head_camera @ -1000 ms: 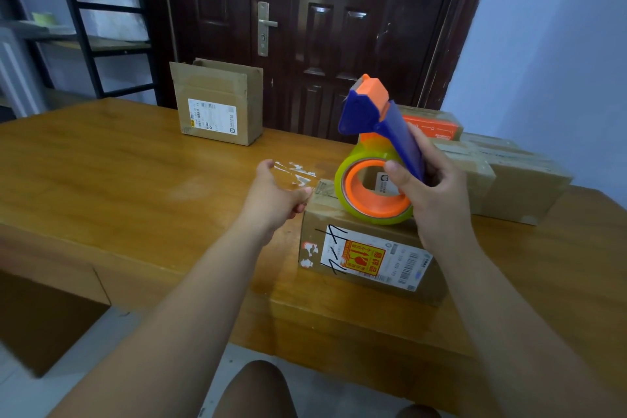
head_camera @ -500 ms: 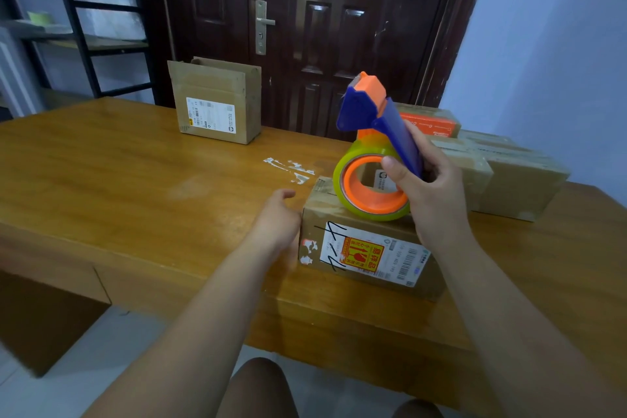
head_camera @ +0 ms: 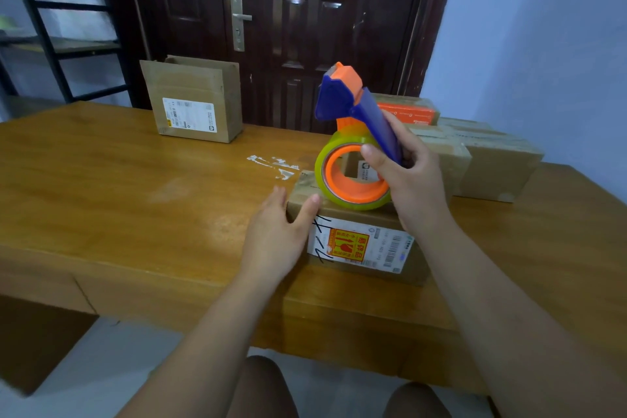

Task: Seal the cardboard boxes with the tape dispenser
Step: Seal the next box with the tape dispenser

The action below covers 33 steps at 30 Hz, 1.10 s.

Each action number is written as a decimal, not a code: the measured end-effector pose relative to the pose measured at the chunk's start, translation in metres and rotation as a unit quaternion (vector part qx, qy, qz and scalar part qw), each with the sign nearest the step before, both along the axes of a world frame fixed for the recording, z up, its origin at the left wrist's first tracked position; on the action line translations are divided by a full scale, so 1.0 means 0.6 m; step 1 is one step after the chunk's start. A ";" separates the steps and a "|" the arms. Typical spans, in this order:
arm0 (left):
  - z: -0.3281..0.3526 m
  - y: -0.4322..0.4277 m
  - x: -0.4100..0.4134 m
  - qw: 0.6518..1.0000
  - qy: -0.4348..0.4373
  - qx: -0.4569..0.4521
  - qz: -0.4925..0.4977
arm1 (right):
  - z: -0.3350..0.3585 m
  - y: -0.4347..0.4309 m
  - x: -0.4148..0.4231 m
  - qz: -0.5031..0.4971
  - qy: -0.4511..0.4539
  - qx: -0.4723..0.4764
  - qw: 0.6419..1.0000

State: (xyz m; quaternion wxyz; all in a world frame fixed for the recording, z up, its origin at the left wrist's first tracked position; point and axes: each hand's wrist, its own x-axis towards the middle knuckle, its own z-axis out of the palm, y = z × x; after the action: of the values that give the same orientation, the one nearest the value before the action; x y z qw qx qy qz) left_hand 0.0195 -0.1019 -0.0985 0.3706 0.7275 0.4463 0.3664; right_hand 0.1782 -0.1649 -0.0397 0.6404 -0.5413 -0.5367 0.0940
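Surroundings: wooden table (head_camera: 135,200). An opened cardboard box (head_camera: 193,102) stands at the far edge, left of centre, well apart from the work. A row of closed boxes (head_camera: 498,163) lies far right, one with an orange top (head_camera: 407,112). These sit directly behind the dispenser, and the right hand partly hides them. A patch of white residue (head_camera: 274,164) marks the tabletop just beyond the near box's left end. A dark door (head_camera: 305,27) and a black shelf rack (head_camera: 51,27) stand behind the table.

Task items: the near box (head_camera: 380,270) lies by the table's front edge. Its long axis runs left to right and its printed label (head_camera: 359,246) faces the camera. The tape dispenser (head_camera: 356,132) is over this box's top face. The tape roll (head_camera: 353,180) is lowest, with its lower rim at the box top and its open orange core turned toward the camera. The dispenser's long axis rises from the roll up and slightly left, along the blue handle to the orange cutter head at the top.

Hands: the right hand (head_camera: 410,187) wraps the blue handle, thumb across the front. The left hand (head_camera: 274,237) has its fingers extended. It straddles the box's near-left corner, with the thumb on the front upper edge and the fingers along the left end.

Change: one second ago the left hand was raised beside the box top, fingers curled. It has since dropped onto the corner. The dispenser's pose is essentially unchanged.
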 end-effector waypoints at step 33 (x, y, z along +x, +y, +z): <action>0.025 -0.008 0.038 0.904 0.302 0.302 0.032 | 0.090 -0.042 0.110 0.070 -0.193 -0.185 0.961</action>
State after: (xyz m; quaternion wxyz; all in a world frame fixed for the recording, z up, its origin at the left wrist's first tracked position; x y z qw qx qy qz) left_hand 0.0420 -0.1069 -0.0836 -0.0314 0.8655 0.4281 0.2584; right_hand 0.2441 -0.1900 0.0144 0.4051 -0.6192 -0.6600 0.1299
